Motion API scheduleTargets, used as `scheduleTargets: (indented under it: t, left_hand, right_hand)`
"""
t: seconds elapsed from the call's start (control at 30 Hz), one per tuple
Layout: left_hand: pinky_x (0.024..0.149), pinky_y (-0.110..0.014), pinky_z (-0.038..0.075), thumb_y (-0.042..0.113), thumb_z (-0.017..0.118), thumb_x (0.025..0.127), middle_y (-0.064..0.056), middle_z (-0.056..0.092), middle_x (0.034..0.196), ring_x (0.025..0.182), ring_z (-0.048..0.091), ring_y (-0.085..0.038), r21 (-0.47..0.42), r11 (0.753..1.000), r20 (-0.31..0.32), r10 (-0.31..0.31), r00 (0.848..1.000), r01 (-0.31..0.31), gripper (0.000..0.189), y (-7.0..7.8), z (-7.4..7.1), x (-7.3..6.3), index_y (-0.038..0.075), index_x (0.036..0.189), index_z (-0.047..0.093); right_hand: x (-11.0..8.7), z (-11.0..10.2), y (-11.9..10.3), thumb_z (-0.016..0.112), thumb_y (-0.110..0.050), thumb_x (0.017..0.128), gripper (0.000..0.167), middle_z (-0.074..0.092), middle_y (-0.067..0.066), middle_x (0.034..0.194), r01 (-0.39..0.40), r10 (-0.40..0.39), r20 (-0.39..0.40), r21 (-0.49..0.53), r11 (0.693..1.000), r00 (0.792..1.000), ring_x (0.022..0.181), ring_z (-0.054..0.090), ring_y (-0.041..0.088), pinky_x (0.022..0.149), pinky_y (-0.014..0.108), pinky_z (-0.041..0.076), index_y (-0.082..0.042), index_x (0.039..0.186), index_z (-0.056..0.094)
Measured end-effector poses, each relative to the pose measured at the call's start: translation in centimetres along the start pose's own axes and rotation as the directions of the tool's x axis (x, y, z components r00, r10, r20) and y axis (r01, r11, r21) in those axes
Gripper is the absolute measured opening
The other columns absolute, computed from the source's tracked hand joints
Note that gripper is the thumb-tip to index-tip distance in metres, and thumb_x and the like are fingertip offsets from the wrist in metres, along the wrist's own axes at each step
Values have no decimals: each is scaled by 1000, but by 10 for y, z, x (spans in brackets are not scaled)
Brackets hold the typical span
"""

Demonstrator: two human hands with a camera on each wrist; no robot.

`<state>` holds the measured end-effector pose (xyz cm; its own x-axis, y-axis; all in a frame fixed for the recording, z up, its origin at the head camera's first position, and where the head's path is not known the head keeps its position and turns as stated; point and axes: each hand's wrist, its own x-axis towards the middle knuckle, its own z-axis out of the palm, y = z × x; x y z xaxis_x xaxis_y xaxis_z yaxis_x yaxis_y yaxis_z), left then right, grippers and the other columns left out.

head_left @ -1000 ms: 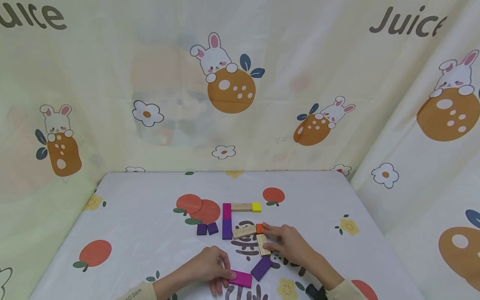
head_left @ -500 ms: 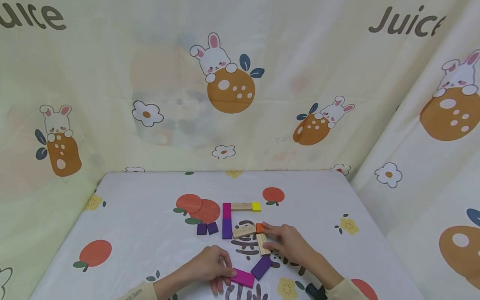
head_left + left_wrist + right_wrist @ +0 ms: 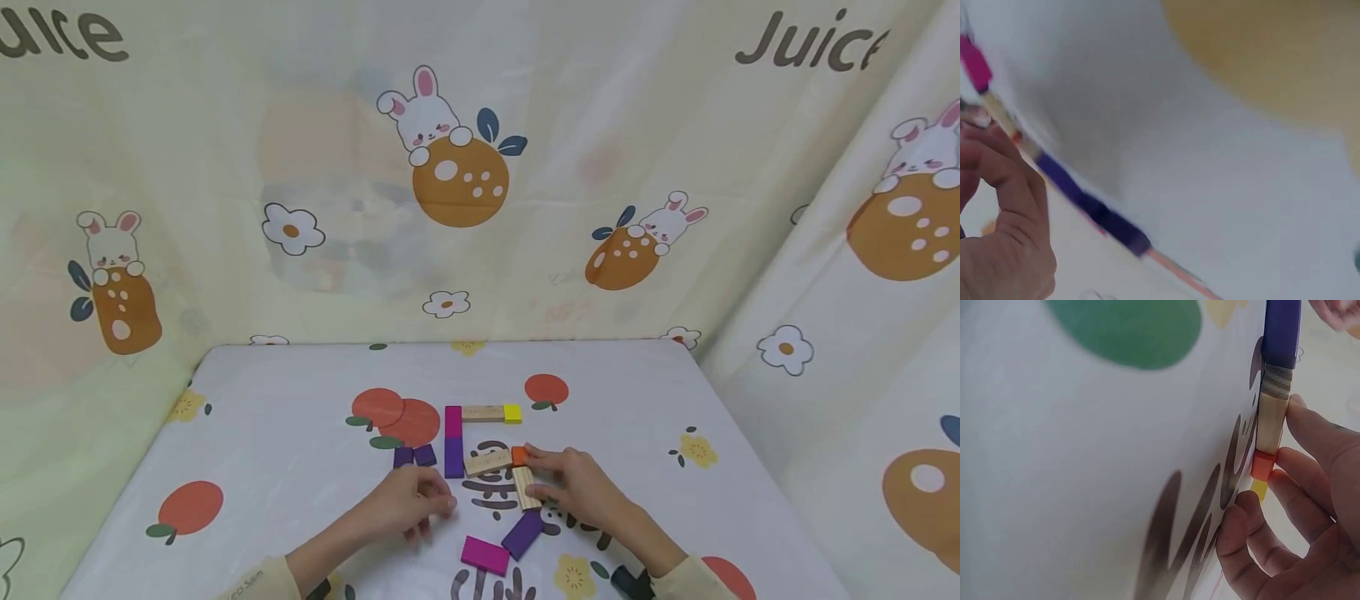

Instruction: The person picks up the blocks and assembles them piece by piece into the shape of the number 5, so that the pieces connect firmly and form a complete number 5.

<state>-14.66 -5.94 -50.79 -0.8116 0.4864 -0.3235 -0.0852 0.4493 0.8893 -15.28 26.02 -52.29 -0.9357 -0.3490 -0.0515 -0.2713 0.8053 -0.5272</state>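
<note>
My left hand [image 3: 408,502], nothing in its loosely bent fingers, is over the table just in front of two small purple cubes [image 3: 425,455]. In the left wrist view, that hand [image 3: 1007,212] shows at the lower left beside a row of blocks. My right hand [image 3: 577,487] touches the orange cube [image 3: 519,456] with its fingers. Its thumb lies against the plain wooden block [image 3: 527,489], as the right wrist view shows. A purple block [image 3: 522,534] follows at an angle, and a pink block [image 3: 484,555] lies at its left end.
A pink block [image 3: 453,422] and a purple block [image 3: 453,458] form an upright line. From its top, a wooden block [image 3: 483,414] leads to a yellow cube [image 3: 512,414]. Another wooden block [image 3: 488,463] slants toward the orange cube. A printed curtain [image 3: 337,150] hangs behind the table.
My left hand nudged the near pink block slightly right against the purple one, let go of it and moved up and left toward the purple cubes. My right hand has stayed in place.
</note>
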Motion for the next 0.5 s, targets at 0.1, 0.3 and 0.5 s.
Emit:
scheduleTargets:
  t: [0.1,0.3,0.5]
  left_hand:
    - [58,-26,58,23,77,98,-10,75,97,74,66,-17,-71,997,-84,31,996,-37,27,2,-23,5,5,117,73]
    - [73,-31,58,15,78,96,-15,78,116,92,66,-22,-88,995,-274,11,962,-37,41,2,-68,8,2,134,70]
    - [72,-31,53,11,90,82,-11,77,124,100,62,-23,52,995,-325,-68,943,90,51,-17,-77,13,8,131,75]
  right_hand:
    - [0,0,0,82,-42,90,54,64,-3,151,-4,4,4,6,1000,1000,69,34,4,63,20,32,-22,139,71]
    - [0,-1,-1,84,-39,89,55,64,-4,150,-4,4,-4,-2,1000,1000,69,37,5,63,19,33,-20,139,71]
    - [0,-1,0,84,-40,89,54,64,-5,151,-13,13,-2,-7,1000,1000,71,39,5,65,19,34,-22,139,72]
